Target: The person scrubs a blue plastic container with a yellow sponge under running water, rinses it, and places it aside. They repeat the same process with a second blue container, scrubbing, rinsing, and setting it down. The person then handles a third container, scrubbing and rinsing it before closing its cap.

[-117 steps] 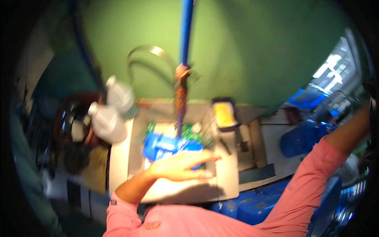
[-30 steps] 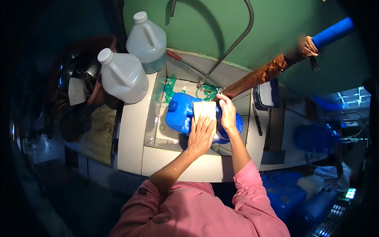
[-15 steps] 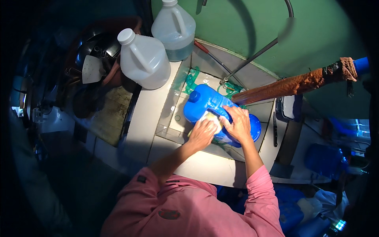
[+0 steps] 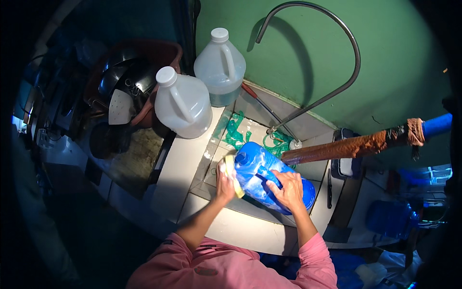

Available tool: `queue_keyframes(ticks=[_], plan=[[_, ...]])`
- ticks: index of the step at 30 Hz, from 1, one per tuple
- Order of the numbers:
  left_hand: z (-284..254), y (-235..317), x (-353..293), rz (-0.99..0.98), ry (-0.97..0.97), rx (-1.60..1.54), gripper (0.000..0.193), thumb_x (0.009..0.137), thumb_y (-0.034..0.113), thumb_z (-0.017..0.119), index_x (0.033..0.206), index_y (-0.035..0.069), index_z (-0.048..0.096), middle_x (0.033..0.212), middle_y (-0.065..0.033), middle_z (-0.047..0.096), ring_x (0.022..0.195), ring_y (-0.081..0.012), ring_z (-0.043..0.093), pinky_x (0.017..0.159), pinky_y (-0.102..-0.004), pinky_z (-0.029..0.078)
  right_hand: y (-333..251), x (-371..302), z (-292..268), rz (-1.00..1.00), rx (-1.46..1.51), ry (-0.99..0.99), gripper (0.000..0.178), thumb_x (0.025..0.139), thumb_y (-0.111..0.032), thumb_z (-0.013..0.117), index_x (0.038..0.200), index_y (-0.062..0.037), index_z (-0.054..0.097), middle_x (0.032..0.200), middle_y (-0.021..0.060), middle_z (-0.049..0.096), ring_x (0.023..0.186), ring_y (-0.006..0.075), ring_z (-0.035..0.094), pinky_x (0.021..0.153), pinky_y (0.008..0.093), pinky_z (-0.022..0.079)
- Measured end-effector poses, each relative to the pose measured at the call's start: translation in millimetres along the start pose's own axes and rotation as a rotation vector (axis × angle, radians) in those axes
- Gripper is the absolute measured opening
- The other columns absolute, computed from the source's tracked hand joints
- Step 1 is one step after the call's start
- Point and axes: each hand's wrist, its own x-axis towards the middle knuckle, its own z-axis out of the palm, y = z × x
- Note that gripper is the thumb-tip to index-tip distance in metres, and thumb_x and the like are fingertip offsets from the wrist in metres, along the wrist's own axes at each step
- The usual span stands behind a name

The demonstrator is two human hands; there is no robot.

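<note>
A blue plastic jug (image 4: 251, 184), streaked with white suds, lies tilted over the tiled sink (image 4: 203, 187), its blue cap (image 4: 242, 158) pointing to the far left. My left hand (image 4: 223, 183) is closed on a yellow sponge (image 4: 238, 188) and presses it against the jug's top end, just below the cap. Foam clings to the fingers and the sponge. My right hand (image 4: 289, 191) grips the jug by its handle, thumb and fingers wrapped round it and partly hiding it.
Two translucent jugs (image 4: 183, 111) with white caps stand on the ledge at the sink's left. Green netting (image 4: 234, 135) lies in the sink. A curved metal faucet (image 4: 358, 58) and a brown-wrapped pipe (image 4: 346, 147) reach over it. A knife (image 4: 329, 189) rests on the right ledge.
My left hand has moved the sponge from the jug's side near the handle to its top end by the cap. More foam shows on the jug. The whole view has shifted.
</note>
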Motion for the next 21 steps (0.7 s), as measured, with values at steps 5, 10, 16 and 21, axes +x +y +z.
queue_keyframes(ticks=[5, 10, 16, 21], plan=[[18, -20, 147, 0.601, -0.644, -0.044, 0.036, 0.098, 0.026, 0.06, 0.123, 0.0, 0.067, 0.128, -0.0128, 0.068, 0.128, -0.0194, 0.056, 0.107, -0.0353, 0.044, -3, 5, 2, 0.004, -0.011, 0.043, 0.043, 0.086, -0.039, 0.075, 0.118, -0.0107, 0.073, 0.1, 0.0118, 0.074, 0.094, 0.0285, 0.064, 0.09, 0.0428, 0.042], [86, -95, 204, -0.254, -1.024, -0.246, 0.027, 0.092, 0.029, 0.067, 0.102, 0.006, 0.077, 0.098, -0.0066, 0.075, 0.089, -0.0159, 0.067, 0.085, -0.0314, 0.053, 0, 13, 5, -0.013, -0.051, 0.092, 0.043, 0.083, -0.04, 0.077, 0.114, -0.0105, 0.075, 0.088, 0.0108, 0.072, 0.085, 0.0271, 0.062, 0.085, 0.0408, 0.041], [90, -199, 110, -1.004, -0.436, -0.698, 0.058, 0.099, 0.054, 0.049, 0.124, 0.005, 0.067, 0.113, -0.0122, 0.072, 0.103, -0.0228, 0.068, 0.091, -0.0403, 0.054, 5, 10, 14, -0.068, -0.04, 0.205, 0.044, 0.081, -0.041, 0.079, 0.112, -0.0104, 0.075, 0.082, 0.0096, 0.069, 0.081, 0.028, 0.061, 0.081, 0.0409, 0.04], [37, -104, 52, -1.126, -0.075, -0.981, 0.075, 0.101, 0.062, 0.036, 0.141, 0.001, 0.052, 0.125, -0.0188, 0.065, 0.113, -0.0308, 0.065, 0.1, -0.0457, 0.05, -3, 8, -1, 0.025, 0.04, 0.171, 0.052, 0.08, -0.041, 0.079, 0.118, -0.007, 0.07, 0.102, 0.0133, 0.068, 0.098, 0.0328, 0.062, 0.092, 0.0464, 0.043]])
